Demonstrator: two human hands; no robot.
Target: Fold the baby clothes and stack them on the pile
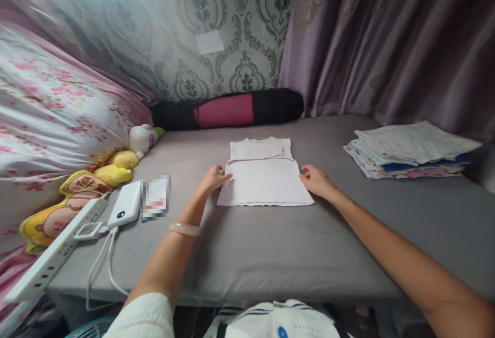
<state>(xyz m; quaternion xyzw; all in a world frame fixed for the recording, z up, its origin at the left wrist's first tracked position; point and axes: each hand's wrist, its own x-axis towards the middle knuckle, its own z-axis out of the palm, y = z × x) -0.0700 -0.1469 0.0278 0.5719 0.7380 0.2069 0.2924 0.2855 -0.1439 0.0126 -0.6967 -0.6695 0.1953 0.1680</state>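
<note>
A small white shirt (pixel 267 183) lies flat on the grey-covered surface, its neckline pointing away from me. Across its upper part a sleeve is folded inward, and the hem faces me. My left hand (pixel 213 178) pinches the shirt's left edge between thumb and fingers. On the opposite side, my right hand (pixel 316 180) grips the right edge at about the same height. A pale bangle (pixel 184 230) circles my left wrist.
A stack of folded cloths (pixel 415 147) lies at the right. Leftward are a white power bank (pixel 126 204), a blurred packet (pixel 155 197), a power strip (pixel 58 248) and plush toys (pixel 114 170). A black and red roll (pixel 228 110) lies along the wall.
</note>
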